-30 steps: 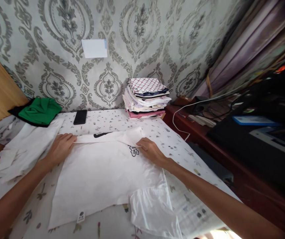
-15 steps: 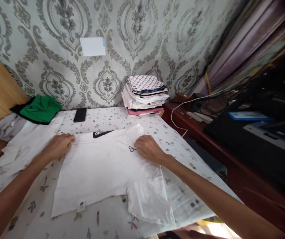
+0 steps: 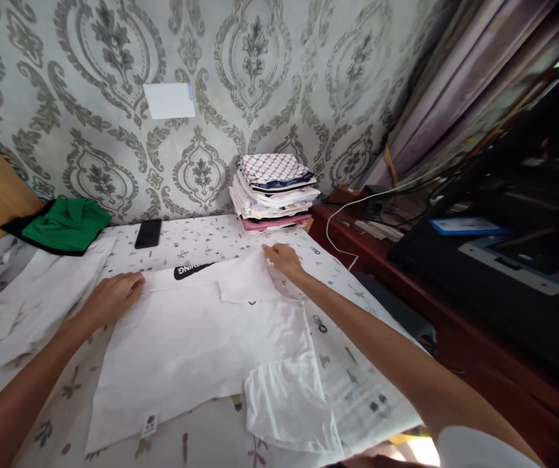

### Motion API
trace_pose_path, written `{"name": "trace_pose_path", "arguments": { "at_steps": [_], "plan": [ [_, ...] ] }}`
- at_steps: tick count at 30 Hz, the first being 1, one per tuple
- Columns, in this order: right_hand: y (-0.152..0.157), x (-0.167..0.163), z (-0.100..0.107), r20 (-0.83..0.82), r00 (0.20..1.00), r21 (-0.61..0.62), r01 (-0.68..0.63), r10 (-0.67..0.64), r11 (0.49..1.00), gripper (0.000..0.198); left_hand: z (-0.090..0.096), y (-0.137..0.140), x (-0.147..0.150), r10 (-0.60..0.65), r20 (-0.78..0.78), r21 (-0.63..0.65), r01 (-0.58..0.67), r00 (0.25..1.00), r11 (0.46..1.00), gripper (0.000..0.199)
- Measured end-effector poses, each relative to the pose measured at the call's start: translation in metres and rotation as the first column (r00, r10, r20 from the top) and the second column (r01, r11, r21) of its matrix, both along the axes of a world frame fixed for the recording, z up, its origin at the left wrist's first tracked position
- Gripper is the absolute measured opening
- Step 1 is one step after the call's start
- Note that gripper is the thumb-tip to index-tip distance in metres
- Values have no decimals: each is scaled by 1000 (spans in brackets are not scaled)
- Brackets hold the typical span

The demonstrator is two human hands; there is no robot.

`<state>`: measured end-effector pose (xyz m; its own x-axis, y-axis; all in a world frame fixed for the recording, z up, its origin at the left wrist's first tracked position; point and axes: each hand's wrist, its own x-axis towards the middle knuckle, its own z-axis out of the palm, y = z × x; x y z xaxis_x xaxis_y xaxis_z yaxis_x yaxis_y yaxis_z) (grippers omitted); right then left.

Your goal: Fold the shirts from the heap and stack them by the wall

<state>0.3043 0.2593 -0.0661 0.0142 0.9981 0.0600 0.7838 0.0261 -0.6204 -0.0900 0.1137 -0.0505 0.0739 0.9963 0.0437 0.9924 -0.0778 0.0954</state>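
A white T-shirt [image 3: 182,357] lies spread on the patterned sheet in front of me. Its far edge is folded over, with part of a black printed patch showing, and a tag [image 3: 149,426] sticks out of the near edge. One sleeve [image 3: 247,278] lies folded over the body, and the other sleeve [image 3: 289,403] reaches toward me. At the far left corner my left hand [image 3: 116,296] has its fingers closed on the shirt's edge. My right hand [image 3: 283,259] pinches the far right corner beside the folded sleeve.
A pile of folded clothes [image 3: 274,195] stands against the wall. A black phone [image 3: 148,233] lies on the sheet [image 3: 201,244] at the back. White garments [image 3: 50,292] and a green-and-black garment [image 3: 67,224] are on the left. A dark red desk [image 3: 494,364] with a cable borders the right.
My right hand has moved away from me to the far corner, and the far sleeve now lies over the body, covering most of the small print. The left hand keeps to its corner.
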Motion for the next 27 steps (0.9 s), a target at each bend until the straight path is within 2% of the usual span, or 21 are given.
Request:
{"name": "trace_pose_path", "arguments": {
  "at_steps": [2, 7, 11, 15, 18, 20, 21, 23, 25, 27],
  "plan": [
    [18, -5, -1, 44, 999, -40, 13, -11, 999, 36, -4, 3, 3, -3, -25, 24, 4, 1000, 1000, 32],
    [42, -15, -15, 77, 992, -78, 108, -102, 991, 13, -20, 8, 4, -15, -53, 104, 20, 998, 994, 35],
    [51, -12, -25, 121, 980, -84, 169, -158, 982, 10, -28, 12, -5, 6, 14, 76, -7, 1000, 997, 35],
    [47, -11, -26, 164, 977, -60, 145, -134, 988, 12, -28, 22, -20, 43, 191, 51, -54, 981, 997, 33],
    [40, -12, -26, 174, 977, -14, 125, -121, 992, 25, -24, 31, -34, 151, 252, 80, -176, 956, 981, 36],
    [35, -12, -30, 179, 984, 108, -1, -18, 994, 33, -22, 37, -42, 246, 266, 36, -265, 932, 964, 37],
    [33, -13, -33, 192, 979, 186, -109, 72, 977, 36, -22, 39, -45, 278, 277, 0, -290, 920, 957, 36],
    [29, -15, -43, 263, 923, 291, -353, 280, 889, 41, -22, 42, -48, 297, 309, -56, -294, 904, 954, 35],
    [26, -17, -53, 357, 837, 271, -518, 415, 811, 49, -22, 44, -47, 276, 312, -74, -267, 909, 961, 31],
    [26, -18, -63, 430, 779, 176, -568, 457, 804, 56, -23, 46, -44, 260, 284, -80, -248, 923, 965, 23]
  ]
}}
